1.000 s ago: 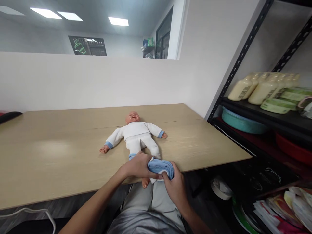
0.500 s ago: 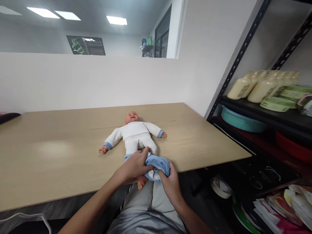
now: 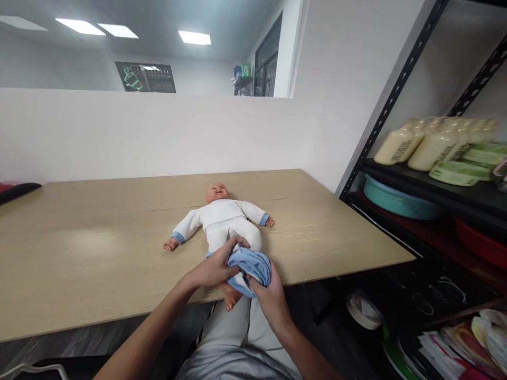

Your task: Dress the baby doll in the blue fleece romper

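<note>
At the lower centre of the frame, the left hand (image 3: pixel 217 269) and the right hand (image 3: pixel 271 298) grip a bunched blue cloth (image 3: pixel 255 262) with white showing in its folds. The left fingers pinch its left side; the right fingers wrap its right side, with the thumb in front. Some of the far fingertips are hidden behind the cloth, so how tightly they press is hard to tell.

The doll (image 3: pixel 224 211) lies face up at the centre of the frame, its arms spread, in a white suit with blue cuffs. Its lower legs are partly covered by the left hand and the cloth. One bare foot (image 3: pixel 231 298) shows below the left hand, at the table's front edge; the other cannot be made out. Whether the cloth is joined to the suit is also unclear.

The table (image 3: pixel 99 285) runs broadly to the left of the doll, where the frame cuts it off, and in a shorter stretch to its right, narrowing to a corner at the right. Its front edge slants up from the lower left and passes behind the hands, close above the person's lap (image 3: pixel 225 322). A white wall (image 3: pixel 158 132) bounds the far edge. At the right, the black shelf (image 3: pixel 483 190) carries bottles (image 3: pixel 396 145); below, a teal basin (image 3: pixel 400 198) is partly overhung, and a red basin (image 3: pixel 479 240) sits in shadow, cut off by the frame.
</note>
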Motion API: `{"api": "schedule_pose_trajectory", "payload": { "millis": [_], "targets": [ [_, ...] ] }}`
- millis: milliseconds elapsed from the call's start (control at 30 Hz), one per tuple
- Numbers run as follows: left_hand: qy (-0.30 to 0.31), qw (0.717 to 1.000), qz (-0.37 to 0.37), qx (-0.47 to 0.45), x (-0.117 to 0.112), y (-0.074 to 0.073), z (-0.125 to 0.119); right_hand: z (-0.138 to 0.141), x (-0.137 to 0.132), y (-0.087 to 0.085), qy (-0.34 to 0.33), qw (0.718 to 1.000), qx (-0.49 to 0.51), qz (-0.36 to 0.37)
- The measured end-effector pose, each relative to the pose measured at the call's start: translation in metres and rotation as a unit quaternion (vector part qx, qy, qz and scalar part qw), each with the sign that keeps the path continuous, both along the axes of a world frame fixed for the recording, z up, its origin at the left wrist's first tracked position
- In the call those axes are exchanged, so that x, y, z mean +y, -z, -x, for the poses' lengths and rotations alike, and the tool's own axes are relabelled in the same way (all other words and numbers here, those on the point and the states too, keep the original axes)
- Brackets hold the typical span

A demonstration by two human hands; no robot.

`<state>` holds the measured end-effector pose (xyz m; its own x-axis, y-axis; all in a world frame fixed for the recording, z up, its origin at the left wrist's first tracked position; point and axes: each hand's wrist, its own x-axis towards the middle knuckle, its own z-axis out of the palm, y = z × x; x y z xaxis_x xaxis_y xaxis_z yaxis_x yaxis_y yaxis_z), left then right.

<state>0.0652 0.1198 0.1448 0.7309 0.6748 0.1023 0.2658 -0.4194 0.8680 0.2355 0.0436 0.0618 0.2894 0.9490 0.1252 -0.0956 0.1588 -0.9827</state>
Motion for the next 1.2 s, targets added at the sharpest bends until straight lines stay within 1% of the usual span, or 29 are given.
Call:
{"api": "schedule_pose_trajectory", "payload": {
  "millis": [100, 167, 300, 367, 433, 567, 733, 800, 867, 933, 1033, 1200],
  "targets": [
    [-0.014, 1.0, 0.007, -0.017, -0.001, 0.002, 0.002, 0.003, -0.006, -0.003, 0.015, 1.0, 0.002, 0.027],
    [-0.017, 1.0, 0.011, -0.021, -0.002, 0.004, 0.003, 0.004, -0.011, -0.004, 0.015, 0.999, 0.007, 0.03],
    [0.0, 0.999, 0.02, -0.031, -0.005, 0.002, 0.006, 0.003, -0.012, -0.006, -0.032, 0.999, 0.033, -0.011],
    [-0.004, 0.999, 0.019, -0.031, -0.005, -0.001, 0.007, 0.0, -0.008, -0.006, -0.062, 0.997, 0.039, -0.037],
    [-0.01, 0.999, 0.023, -0.027, -0.005, -0.004, 0.008, -0.003, -0.003, -0.006, -0.074, 0.995, 0.035, -0.058],
    [-0.016, 0.998, 0.054, -0.038, 0.001, -0.006, 0.012, -0.011, 0.008, -0.002, -0.081, 0.992, -0.024, -0.092],
    [-0.018, 0.995, 0.07, -0.072, 0.011, -0.001, 0.018, -0.024, 0.022, -0.005, -0.132, 0.977, -0.096, -0.139],
    [-0.021, 0.995, 0.067, -0.066, 0.012, -0.001, 0.019, -0.029, 0.027, -0.009, -0.117, 0.967, -0.153, -0.164],
    [-0.018, 0.996, 0.067, -0.06, 0.012, -0.002, 0.019, -0.033, 0.031, -0.013, -0.079, 0.956, -0.216, -0.183],
    [-0.009, 0.995, 0.07, -0.064, 0.013, -0.003, 0.019, -0.035, 0.033, -0.016, -0.049, 0.947, -0.253, -0.192],
    [0.005, 0.995, 0.07, -0.066, 0.014, -0.005, 0.021, -0.037, 0.035, -0.018, -0.055, 0.947, -0.252, -0.194],
    [-0.011, 0.997, 0.069, -0.043, 0.014, -0.006, 0.022, -0.044, 0.038, -0.015, -0.132, 0.955, -0.198, -0.174]
  ]
}}
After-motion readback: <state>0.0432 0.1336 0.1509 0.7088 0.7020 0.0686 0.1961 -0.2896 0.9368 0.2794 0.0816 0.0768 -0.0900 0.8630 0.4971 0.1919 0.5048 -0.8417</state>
